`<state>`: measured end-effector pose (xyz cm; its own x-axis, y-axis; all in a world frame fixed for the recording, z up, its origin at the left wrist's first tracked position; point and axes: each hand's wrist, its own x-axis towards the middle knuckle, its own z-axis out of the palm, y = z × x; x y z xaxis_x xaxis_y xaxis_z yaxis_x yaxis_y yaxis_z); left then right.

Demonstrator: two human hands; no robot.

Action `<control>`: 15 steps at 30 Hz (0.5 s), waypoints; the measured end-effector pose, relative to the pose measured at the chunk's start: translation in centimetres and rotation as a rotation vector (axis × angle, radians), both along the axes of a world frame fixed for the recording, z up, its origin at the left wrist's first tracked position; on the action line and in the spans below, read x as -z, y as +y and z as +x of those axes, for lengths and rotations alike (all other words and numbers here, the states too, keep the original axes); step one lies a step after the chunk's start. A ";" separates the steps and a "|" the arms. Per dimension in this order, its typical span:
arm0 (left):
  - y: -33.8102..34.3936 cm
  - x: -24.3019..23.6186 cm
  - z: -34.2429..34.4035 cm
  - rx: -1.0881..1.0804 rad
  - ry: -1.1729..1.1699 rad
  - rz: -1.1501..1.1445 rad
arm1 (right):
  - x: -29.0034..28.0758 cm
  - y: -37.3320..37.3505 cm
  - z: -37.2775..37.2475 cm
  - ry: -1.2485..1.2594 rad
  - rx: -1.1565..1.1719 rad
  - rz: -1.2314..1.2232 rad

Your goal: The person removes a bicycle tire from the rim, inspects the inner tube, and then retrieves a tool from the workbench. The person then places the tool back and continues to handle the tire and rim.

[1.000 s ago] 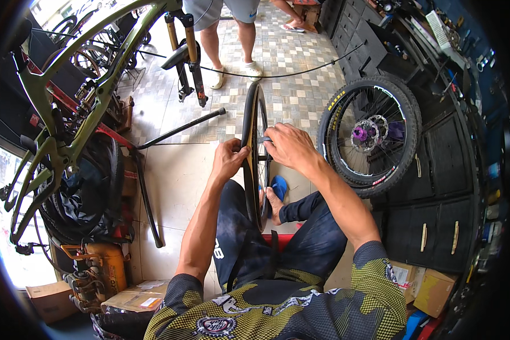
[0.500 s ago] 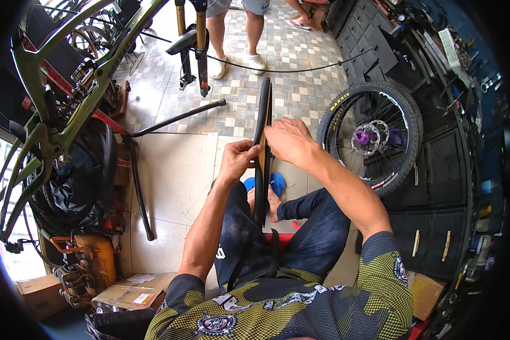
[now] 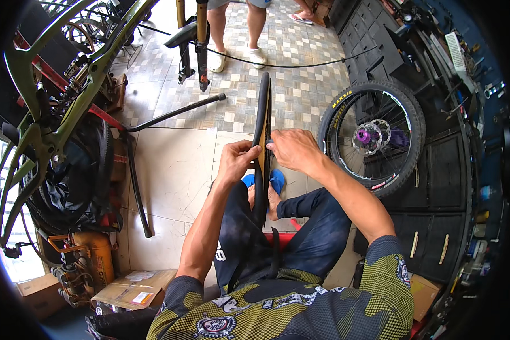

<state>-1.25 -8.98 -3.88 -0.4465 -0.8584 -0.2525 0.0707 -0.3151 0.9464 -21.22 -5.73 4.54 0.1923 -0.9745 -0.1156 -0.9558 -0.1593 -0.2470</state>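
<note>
A narrow black bicycle tyre (image 3: 259, 195), seen almost edge-on, stands upright between my knees. Along its middle a tan strip (image 3: 261, 156) shows between two dark edges. My left hand (image 3: 238, 162) is closed on the left edge, its thumb pressed against the tan strip. Opposite it, at about the same height, my right hand (image 3: 295, 149) pinches the thin right edge between thumb and curled fingers. Whether a rim sits inside the tyre I cannot tell.
To the right, a knobbly-tyred wheel (image 3: 374, 139) with a purple hub leans by black cabinets (image 3: 430, 238). A green bike frame (image 3: 82, 107) and fork (image 3: 202, 51) hang at left, above black stand legs (image 3: 133, 187). Another person's legs (image 3: 256, 28) stand ahead, beyond a black cable (image 3: 300, 66).
My right hand has come slightly down and toward me along the tyre's right edge, to the left hand's height. My left hand keeps its place. The view has shifted slightly.
</note>
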 end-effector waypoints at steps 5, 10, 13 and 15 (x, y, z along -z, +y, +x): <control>-0.2 0.2 0.4 -0.001 -0.006 -0.002 | 2.4 0.2 -0.8 -0.151 0.003 -0.128; 0.0 -0.4 0.1 -0.008 -0.018 -0.005 | 9.0 1.0 -0.4 -0.672 0.157 -0.193; 0.0 -0.3 0.5 -0.013 -0.103 -0.044 | 9.9 1.2 0.3 -0.790 0.169 -0.257; 0.4 -0.2 0.6 -0.003 -0.115 -0.035 | 9.8 1.7 0.6 -0.803 0.171 -0.275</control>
<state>-0.64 -8.55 -3.72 -0.4133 -0.8691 -0.2718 -0.0377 -0.2819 0.9587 -20.64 -4.02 -5.30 -0.0372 -0.9710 0.2363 -0.5252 -0.1822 -0.8312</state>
